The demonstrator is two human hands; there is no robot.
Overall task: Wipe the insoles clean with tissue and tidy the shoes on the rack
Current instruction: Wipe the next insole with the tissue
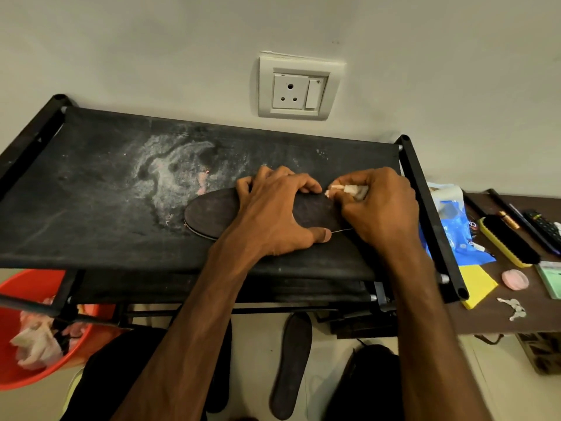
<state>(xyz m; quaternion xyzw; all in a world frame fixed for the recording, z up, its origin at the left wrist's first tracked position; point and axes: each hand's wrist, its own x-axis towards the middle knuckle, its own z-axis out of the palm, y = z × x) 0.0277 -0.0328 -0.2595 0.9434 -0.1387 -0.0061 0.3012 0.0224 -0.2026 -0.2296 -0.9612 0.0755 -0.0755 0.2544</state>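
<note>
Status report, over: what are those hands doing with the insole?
Left hand holds insole down on rack top. Right hand pinches tissue wad at insole's right end. Nothing in the way. Second insole waits on floor.

The wall (151, 41) filled the field from 9 o'clock through 12 to 3 o'clock; it was plain, off-white and matt. A white socket plate (299, 86), carrying one three-pin outlet and one rocker switch, was mounted on it at 12 o'clock. The rack (91, 192), a black tube frame with a black fabric top shelf, stood against the wall at centre; the fabric bore a pale dusty patch toward 10 o'clock. A dark brown side table (516, 317) adjoined the rack at 4 o'clock. The floor (258, 354), pale and smooth, showed at 6 o'clock. An orange bucket (18, 375) stood at 8 o'clock. Lighting was soft, warm and even.
</note>
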